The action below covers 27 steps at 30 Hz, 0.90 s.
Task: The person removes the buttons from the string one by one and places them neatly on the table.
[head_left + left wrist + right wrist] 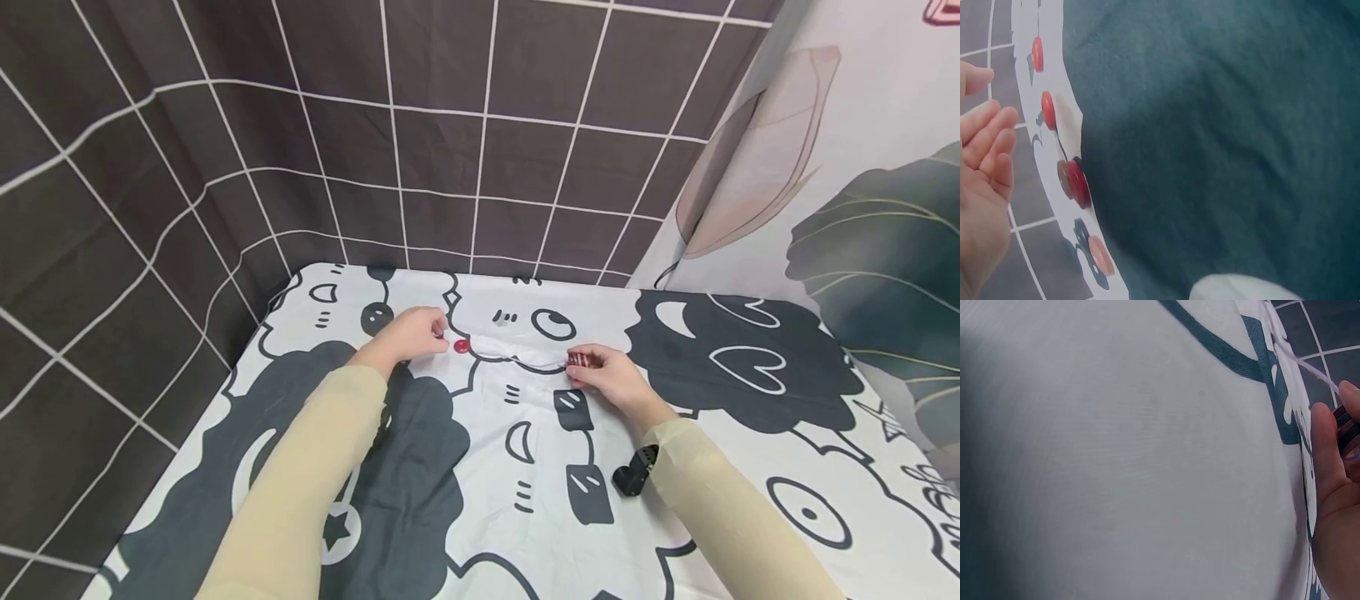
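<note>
My left hand (412, 335) hovers over the patterned cloth with its fingers loosely curled. A gap shows between thumb and fingers in the left wrist view, with nothing in it. Just right of those fingertips lies a small red disc (461, 346). Several red discs (1077, 184) appear along the cloth beside the hand in the left wrist view. Thumb and fingers of my right hand (613, 377) pinch a dark red ridged piece (583, 359), partly covered by the fingers. A thin pale string (1316, 372) runs up to that piece in the right wrist view.
The black-and-white cartoon cloth (495, 467) covers the surface. Dark grid-patterned curtain (435, 150) hangs behind and along the left; a leaf-printed white curtain (862, 217) hangs at right. A black device (637, 471) is strapped at my right wrist.
</note>
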### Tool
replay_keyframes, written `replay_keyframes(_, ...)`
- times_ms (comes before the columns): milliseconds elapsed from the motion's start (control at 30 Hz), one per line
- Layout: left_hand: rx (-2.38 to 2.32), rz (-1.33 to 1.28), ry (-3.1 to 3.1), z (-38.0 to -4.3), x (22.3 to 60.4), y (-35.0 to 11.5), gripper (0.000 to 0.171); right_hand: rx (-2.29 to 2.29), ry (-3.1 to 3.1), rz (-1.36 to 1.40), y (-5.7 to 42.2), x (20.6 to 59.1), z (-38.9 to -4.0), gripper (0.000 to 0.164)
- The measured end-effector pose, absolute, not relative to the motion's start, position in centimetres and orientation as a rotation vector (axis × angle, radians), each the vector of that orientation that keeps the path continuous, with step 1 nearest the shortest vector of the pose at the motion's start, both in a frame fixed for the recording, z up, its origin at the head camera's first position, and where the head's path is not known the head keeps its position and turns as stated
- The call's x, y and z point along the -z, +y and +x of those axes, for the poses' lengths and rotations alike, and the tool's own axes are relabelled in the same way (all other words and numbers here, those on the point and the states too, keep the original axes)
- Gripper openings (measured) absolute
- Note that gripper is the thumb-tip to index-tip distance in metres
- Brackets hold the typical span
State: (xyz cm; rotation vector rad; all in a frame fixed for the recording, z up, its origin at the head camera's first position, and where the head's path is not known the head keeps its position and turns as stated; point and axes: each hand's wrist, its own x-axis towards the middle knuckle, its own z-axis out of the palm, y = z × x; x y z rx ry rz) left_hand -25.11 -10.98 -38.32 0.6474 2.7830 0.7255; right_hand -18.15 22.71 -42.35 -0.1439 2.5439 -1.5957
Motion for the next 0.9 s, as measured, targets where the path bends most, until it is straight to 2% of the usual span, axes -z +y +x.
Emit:
replay_keyframes(667, -0.872, 0.661, 2.692, -25.1, 38.6, -9.2, 0.045, 1.458, 2.643, -0.154, 23.1, 42.3, -18.2, 0.045)
replay_keyframes(900, -0.963, 0.629, 2.613, -24.9, 38.3, -8.5, 0.049, 1.504, 2.595, -0.144, 22.6, 41.1, -17.7, 0.044)
